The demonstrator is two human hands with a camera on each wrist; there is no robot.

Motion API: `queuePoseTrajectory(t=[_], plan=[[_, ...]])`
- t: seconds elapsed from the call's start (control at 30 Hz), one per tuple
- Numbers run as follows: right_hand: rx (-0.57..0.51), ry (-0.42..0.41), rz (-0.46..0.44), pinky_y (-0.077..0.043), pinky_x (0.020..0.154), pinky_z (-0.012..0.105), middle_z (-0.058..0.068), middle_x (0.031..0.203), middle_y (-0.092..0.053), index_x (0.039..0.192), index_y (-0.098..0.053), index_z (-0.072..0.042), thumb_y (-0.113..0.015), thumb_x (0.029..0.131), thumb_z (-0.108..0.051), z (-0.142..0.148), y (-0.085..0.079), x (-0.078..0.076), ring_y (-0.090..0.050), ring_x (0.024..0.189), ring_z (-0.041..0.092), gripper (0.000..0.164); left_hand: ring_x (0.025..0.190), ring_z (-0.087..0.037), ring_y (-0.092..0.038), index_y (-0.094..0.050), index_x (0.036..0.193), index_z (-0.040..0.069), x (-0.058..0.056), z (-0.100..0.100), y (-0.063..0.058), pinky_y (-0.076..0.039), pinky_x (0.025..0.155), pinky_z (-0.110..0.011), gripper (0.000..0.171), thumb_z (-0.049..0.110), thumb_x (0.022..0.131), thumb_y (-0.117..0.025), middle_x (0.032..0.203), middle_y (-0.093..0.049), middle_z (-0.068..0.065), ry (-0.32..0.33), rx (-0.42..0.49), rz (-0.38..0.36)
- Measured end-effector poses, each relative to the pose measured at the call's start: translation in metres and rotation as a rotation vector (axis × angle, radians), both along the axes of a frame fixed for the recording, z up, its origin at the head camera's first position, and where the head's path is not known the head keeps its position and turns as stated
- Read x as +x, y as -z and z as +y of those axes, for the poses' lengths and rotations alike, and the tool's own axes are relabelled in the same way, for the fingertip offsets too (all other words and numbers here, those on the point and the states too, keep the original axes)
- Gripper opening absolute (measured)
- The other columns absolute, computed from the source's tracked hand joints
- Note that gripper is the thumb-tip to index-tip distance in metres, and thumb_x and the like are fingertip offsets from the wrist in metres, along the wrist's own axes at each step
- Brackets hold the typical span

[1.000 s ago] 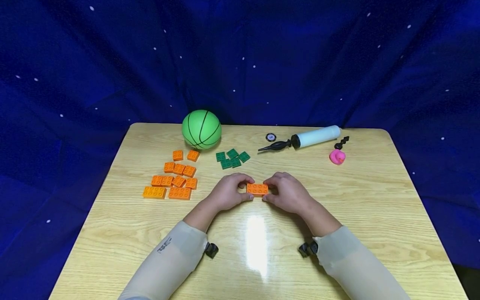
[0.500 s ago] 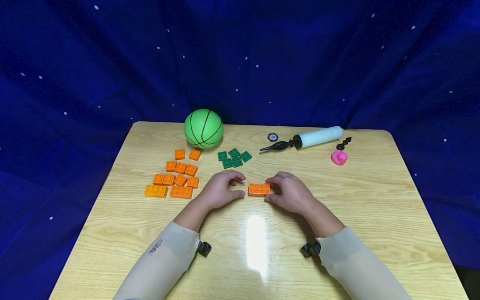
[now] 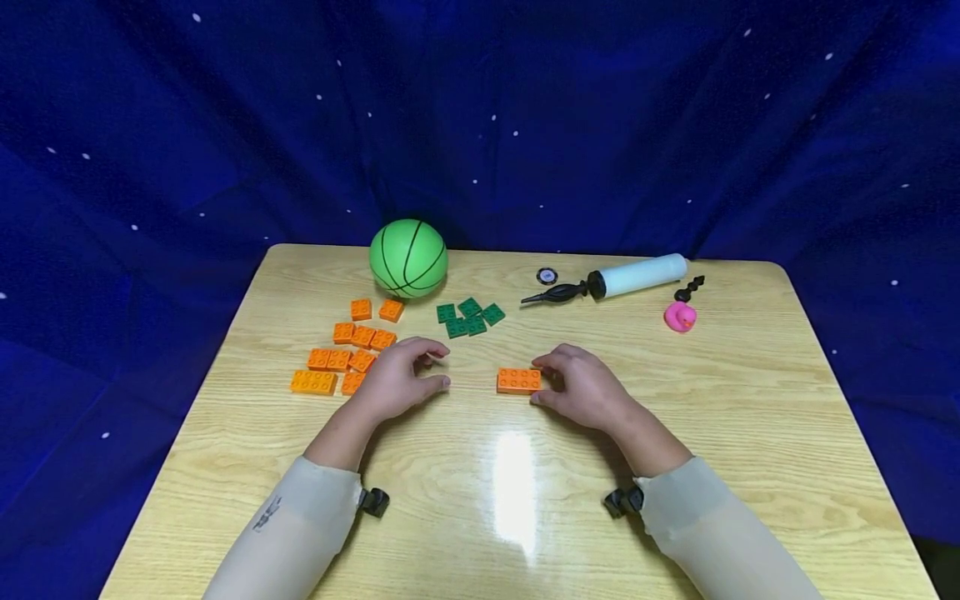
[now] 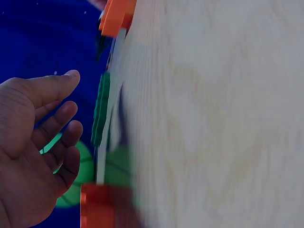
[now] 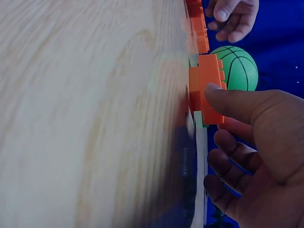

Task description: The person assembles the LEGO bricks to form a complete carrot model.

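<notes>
Near the middle of the table, my right hand (image 3: pixel 585 387) holds the right end of a long orange toy brick (image 3: pixel 518 381) between thumb and fingers. The right wrist view shows this brick (image 5: pixel 211 90) sitting on another orange brick (image 5: pixel 194 88), with my thumb against its side. My left hand (image 3: pixel 401 379) is apart from it to the left, fingers loosely bent and holding nothing. It partly covers a group of loose orange bricks (image 3: pixel 339 360). Several flat green bricks (image 3: pixel 470 317) lie beyond the hands.
A green ball (image 3: pixel 408 258) stands at the back left of the wooden table (image 3: pixel 450 500). Toward the back right lie a round chip (image 3: pixel 547 276), a hand pump (image 3: pixel 641 276), a small black piece (image 3: pixel 684 293) and a pink rubber duck (image 3: pixel 680 317).
My left hand has let go of the long orange brick's left end and moved left toward the loose orange bricks. The right hand stays at the brick's right end.
</notes>
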State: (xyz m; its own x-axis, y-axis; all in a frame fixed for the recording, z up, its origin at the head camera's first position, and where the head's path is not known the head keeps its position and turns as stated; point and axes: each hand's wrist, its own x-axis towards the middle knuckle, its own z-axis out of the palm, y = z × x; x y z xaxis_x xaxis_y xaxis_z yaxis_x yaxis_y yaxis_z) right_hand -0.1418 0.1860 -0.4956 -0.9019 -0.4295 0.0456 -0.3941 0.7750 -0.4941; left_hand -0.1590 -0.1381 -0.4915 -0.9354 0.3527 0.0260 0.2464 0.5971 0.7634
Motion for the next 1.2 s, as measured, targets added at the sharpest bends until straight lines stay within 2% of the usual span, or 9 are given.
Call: queuePoseTrajectory(t=[0.27, 0.53, 0.67, 0.83, 1.07, 1.2], plan=[[-0.015, -0.001, 0.011, -0.052, 0.084, 0.040, 0.000, 0.104, -0.066, 0.122, -0.074, -0.009, -0.086, 0.086, -0.031, 0.002, 0.001, 0.001, -0.057, 0.088, 0.017, 0.044, 0.106, -0.028, -0.064, -0.071, 0.127, 0.011, 0.004, -0.033, -0.006, -0.052, 0.090, -0.046, 0.040, 0.020, 0.090, -0.083, 0.119, -0.071, -0.008, -0.074, -0.023, -0.008], [-0.030, -0.004, 0.029, -0.052, 0.083, 0.039, 0.001, 0.103, -0.067, 0.119, -0.076, -0.009, -0.087, 0.085, -0.029, 0.004, 0.002, 0.001, -0.057, 0.086, 0.017, 0.041, 0.108, -0.028, -0.064, -0.070, 0.129, 0.008, 0.007, -0.053, -0.011, -0.053, 0.093, -0.047, 0.042, 0.019, 0.090, -0.083, 0.121, -0.070, -0.009, -0.134, -0.040, -0.021], [-0.033, -0.004, 0.019, -0.052, 0.083, 0.038, 0.000, 0.102, -0.066, 0.119, -0.076, -0.009, -0.087, 0.085, -0.029, 0.004, 0.004, 0.002, -0.057, 0.087, 0.016, 0.041, 0.107, -0.029, -0.065, -0.070, 0.127, 0.009, 0.010, -0.064, -0.012, -0.053, 0.092, -0.048, 0.041, 0.019, 0.090, -0.084, 0.120, -0.070, -0.010, -0.145, -0.048, -0.009], [-0.037, -0.007, 0.017, -0.051, 0.082, 0.038, 0.000, 0.100, -0.066, 0.119, -0.076, -0.009, -0.086, 0.085, -0.028, 0.002, 0.005, 0.002, -0.057, 0.086, 0.016, 0.040, 0.116, -0.032, -0.060, -0.071, 0.126, 0.011, 0.014, -0.082, -0.010, -0.048, 0.098, -0.050, 0.041, 0.021, 0.089, -0.084, 0.125, -0.069, -0.009, -0.185, -0.100, 0.024], [-0.038, -0.007, 0.005, -0.052, 0.082, 0.038, 0.001, 0.102, -0.066, 0.120, -0.075, -0.009, -0.086, 0.086, -0.029, -0.001, 0.004, 0.002, -0.058, 0.087, 0.016, 0.041, 0.112, -0.034, -0.057, -0.071, 0.124, 0.005, 0.022, -0.109, -0.007, -0.046, 0.093, -0.050, 0.040, 0.015, 0.088, -0.085, 0.122, -0.069, -0.014, -0.236, -0.117, 0.080], [-0.029, -0.004, 0.007, -0.052, 0.083, 0.038, 0.000, 0.103, -0.067, 0.120, -0.075, -0.010, -0.086, 0.086, -0.030, -0.001, 0.004, 0.001, -0.058, 0.088, 0.016, 0.041, 0.114, -0.036, -0.056, -0.071, 0.124, 0.005, 0.025, -0.121, -0.005, -0.045, 0.096, -0.052, 0.040, 0.015, 0.088, -0.085, 0.123, -0.069, -0.015, -0.263, -0.138, 0.086]])
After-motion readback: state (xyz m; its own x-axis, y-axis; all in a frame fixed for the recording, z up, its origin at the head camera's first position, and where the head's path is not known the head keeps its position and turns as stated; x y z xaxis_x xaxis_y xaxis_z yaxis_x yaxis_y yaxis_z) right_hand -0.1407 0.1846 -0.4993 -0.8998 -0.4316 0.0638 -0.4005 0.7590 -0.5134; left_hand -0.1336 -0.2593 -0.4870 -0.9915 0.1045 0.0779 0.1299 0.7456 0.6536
